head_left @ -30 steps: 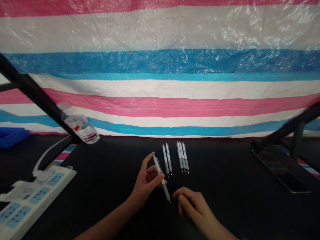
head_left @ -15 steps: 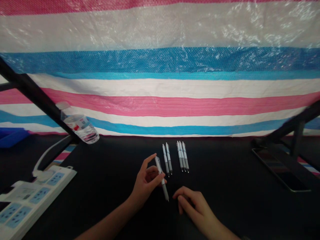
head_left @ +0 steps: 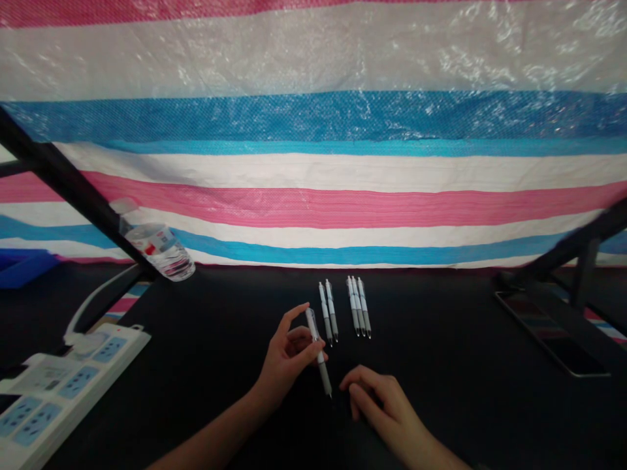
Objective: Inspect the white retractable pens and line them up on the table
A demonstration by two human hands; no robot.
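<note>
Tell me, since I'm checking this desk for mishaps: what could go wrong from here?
Held mid-barrel by the left hand, the retractable pen could slip. It might also knock the two pens lying close by. If knocked and leaking, the water bottle could wet the power strip on the same side.

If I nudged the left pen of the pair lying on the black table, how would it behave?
The left pen would probably roll, its barrel looking round, though its close neighbour, the right pen, might stop it on that side. It should stay stiff, as its body looks straight. Being slim, it's likely light.
</note>
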